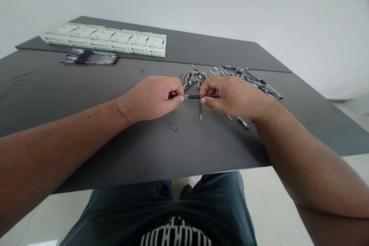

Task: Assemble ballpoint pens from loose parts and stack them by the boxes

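Between my two hands a pen (193, 97) with a black grip lies level, just above the dark table. My left hand (160, 96) pinches its clear tip end between thumb and forefinger. Around its other side my right hand (225, 92) is closed, hiding the rest of the pen. Behind my fingers lie several loose pen caps (190, 78). To the right and partly behind my right hand is a scattered heap of pen parts (256, 82). A thin pen piece (200, 110) points toward me below the held pen.
A row of white and green boxes (157, 46) with pen pictures stands at the back left of the grey table (161, 150). In front of it lies a bundle of pens (89, 57). A cap (243, 123) lies near my right wrist.
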A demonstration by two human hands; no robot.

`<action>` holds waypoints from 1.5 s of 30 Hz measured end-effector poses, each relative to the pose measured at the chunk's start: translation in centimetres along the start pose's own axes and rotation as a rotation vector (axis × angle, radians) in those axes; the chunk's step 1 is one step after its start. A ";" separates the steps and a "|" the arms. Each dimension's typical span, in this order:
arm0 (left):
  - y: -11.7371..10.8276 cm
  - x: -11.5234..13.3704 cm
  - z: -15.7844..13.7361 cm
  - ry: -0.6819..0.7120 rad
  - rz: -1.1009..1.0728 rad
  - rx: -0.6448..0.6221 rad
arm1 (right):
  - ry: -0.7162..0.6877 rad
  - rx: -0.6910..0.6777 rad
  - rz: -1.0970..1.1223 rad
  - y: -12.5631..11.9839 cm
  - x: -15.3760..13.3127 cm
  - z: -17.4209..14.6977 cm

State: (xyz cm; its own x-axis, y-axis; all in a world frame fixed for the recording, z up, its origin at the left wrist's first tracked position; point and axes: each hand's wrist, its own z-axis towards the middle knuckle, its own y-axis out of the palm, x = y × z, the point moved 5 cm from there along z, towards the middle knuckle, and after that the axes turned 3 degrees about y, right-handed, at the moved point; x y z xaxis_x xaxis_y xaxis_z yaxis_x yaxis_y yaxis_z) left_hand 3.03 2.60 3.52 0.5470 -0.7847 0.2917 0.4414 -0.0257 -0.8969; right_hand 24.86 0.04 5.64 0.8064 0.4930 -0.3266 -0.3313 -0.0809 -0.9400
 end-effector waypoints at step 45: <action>0.0 0.0 0.0 -0.005 0.014 -0.023 | -0.004 -0.050 -0.050 -0.1 -0.7 -0.1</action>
State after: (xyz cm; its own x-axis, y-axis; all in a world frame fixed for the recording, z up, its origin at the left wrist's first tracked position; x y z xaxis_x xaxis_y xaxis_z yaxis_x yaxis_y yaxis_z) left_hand 3.05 2.58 3.54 0.5568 -0.7817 0.2808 0.4172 -0.0291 -0.9084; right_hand 24.39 -0.35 5.91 0.8193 0.5007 -0.2793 -0.2663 -0.0991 -0.9588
